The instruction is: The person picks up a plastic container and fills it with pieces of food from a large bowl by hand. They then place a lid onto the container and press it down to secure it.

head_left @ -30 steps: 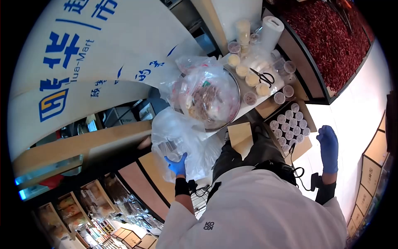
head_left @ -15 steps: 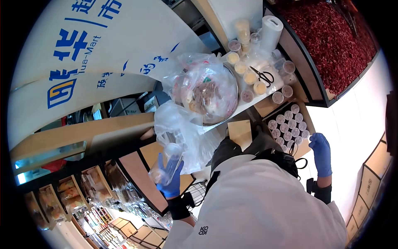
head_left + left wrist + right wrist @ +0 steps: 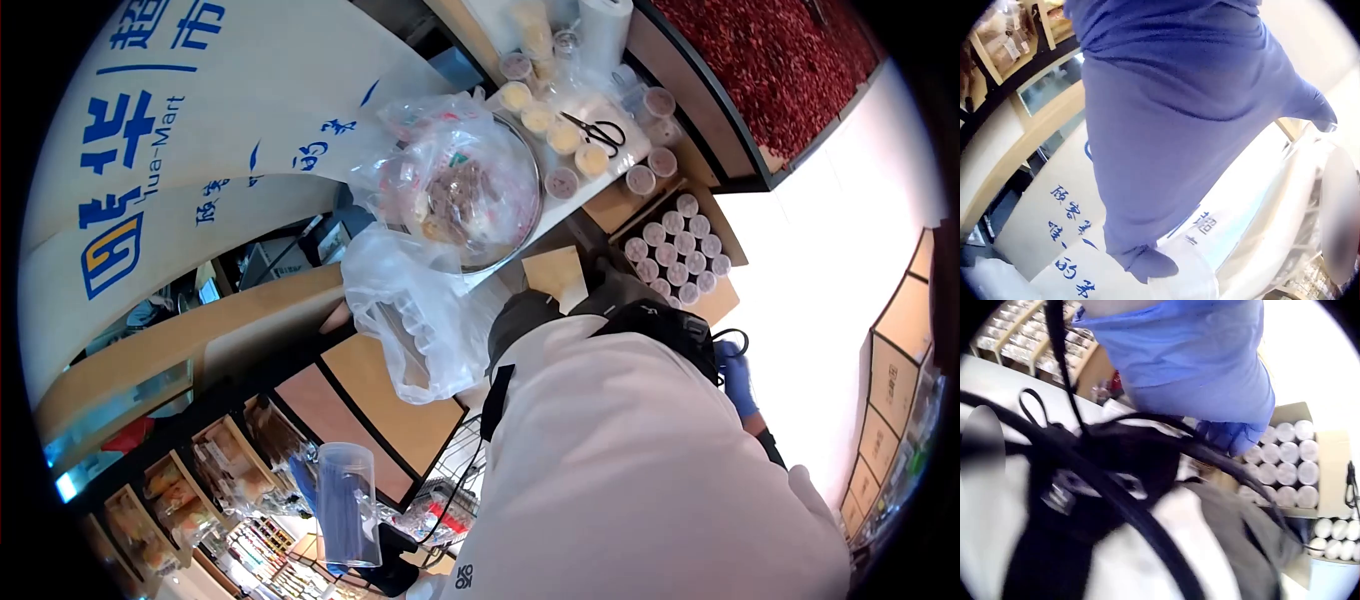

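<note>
My left hand [image 3: 1160, 131], in a blue glove, grips a tall clear plastic cup [image 3: 347, 490] at the lower left of the head view. Through its wall the cup shows no contents. Blue fingers [image 3: 304, 484] show along one side of it. On the other side of my body, my gloved right hand [image 3: 736, 380] hangs low by the waist, partly hidden by the belt pouch [image 3: 672, 335]. Its fingers [image 3: 1230, 435] are loosely bent under the palm in the right wrist view, with nothing seen in them. A white plastic bag [image 3: 425, 330] hangs at the table's edge.
A large metal basin [image 3: 520, 225] lined with plastic stands on the table. Beside it are filled cups [image 3: 590, 160], black scissors [image 3: 597, 130] and a white roll [image 3: 604, 30]. A cardboard box [image 3: 722, 212] of lidded cups sits below. Cables [image 3: 1129, 506] loop near my right hand.
My left hand has come away from the white bag with the clear cup, moving down and left. My right hand has dropped toward the waist.
</note>
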The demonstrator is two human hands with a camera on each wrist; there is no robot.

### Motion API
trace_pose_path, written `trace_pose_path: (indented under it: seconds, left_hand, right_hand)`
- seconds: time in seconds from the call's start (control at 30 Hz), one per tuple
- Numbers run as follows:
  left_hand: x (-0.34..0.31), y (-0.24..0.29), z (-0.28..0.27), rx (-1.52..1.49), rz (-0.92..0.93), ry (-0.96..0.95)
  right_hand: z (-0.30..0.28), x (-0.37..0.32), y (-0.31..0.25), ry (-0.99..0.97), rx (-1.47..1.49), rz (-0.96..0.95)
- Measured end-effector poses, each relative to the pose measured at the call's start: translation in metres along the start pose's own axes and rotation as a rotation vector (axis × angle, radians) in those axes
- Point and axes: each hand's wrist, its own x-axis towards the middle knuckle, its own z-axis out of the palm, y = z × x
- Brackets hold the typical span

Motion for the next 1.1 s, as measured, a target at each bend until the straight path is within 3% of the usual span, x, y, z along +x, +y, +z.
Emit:
trace_pose_path:
  seconds: [0.03, 0.07, 0.1, 0.17, 0.23, 0.73, 0.9, 1.1]
  left_hand:
    - [0.001, 0.002, -0.002, -0.010, 0.006, 0.001]
    - [0.003, 0.003, -0.004, -0.015, 0.014, 0.001]
    - [0.005, 0.005, -0.006, -0.012, 0.020, -0.002]
    - [0.010, 0.008, -0.007, -0.003, 0.019, -0.006]
    - [0.016, 0.013, -0.006, 0.003, 0.030, -0.011]
    - [0.088, 0.096, 0.021, 0.045, 0.155, -0.079]
    - [0.127, 0.054, 0.026, 0.019, 0.138, -0.139]
    - [0.179, -0.067, 0.012, -0.038, 0.026, -0.194]
  right_hand:
    - [-0.013, 0.014, 0.053, -0.123, -0.118, -0.121]
    - [-0.051, 0.059, 0.172, -0.284, -0.107, -0.299]
    - [-0.053, 0.049, 0.183, -0.266, -0.192, -0.175]
    - [-0.046, 0.022, 0.171, -0.209, -0.265, 0.054]
    - [-0.036, 0.006, 0.153, -0.181, -0.270, 0.164]
    - [0.002, 0.004, 0.101, -0.238, -0.153, 0.276]
    - [0.028, 0.022, 0.113, -0.262, -0.090, 0.294]
    - [0.066, 0.061, 0.137, -0.285, -0.020, 0.368]
